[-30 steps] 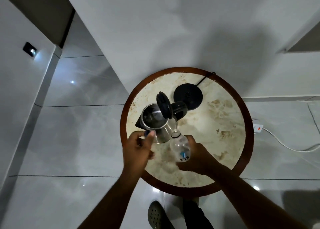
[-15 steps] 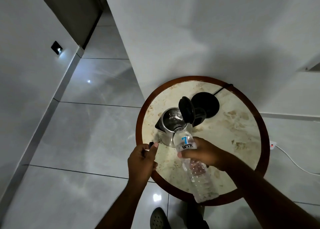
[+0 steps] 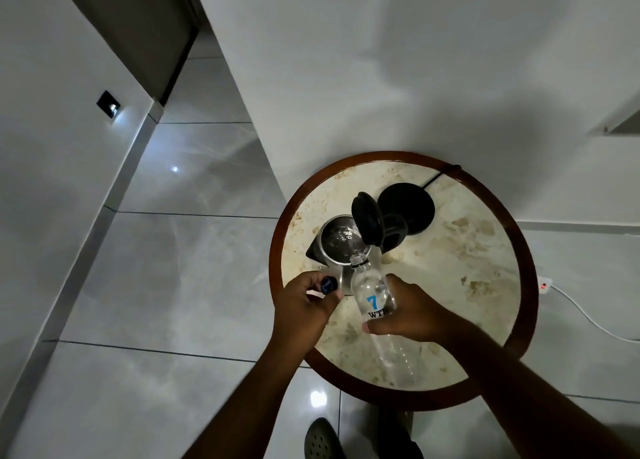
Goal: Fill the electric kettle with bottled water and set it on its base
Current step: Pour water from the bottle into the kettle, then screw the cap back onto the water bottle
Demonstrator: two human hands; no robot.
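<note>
Since half a second ago, we tip the bottle [image 3: 373,297] in our right hand [image 3: 412,314] further, mouth over the open kettle [image 3: 341,242]; our left hand [image 3: 306,308] pinches its cap [image 3: 328,284] clear.

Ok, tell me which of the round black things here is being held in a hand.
The small bottle cap, pinched in the left hand. The kettle lid stands hinged open on the kettle, and the kettle base lies flat on the table, both untouched.
</note>
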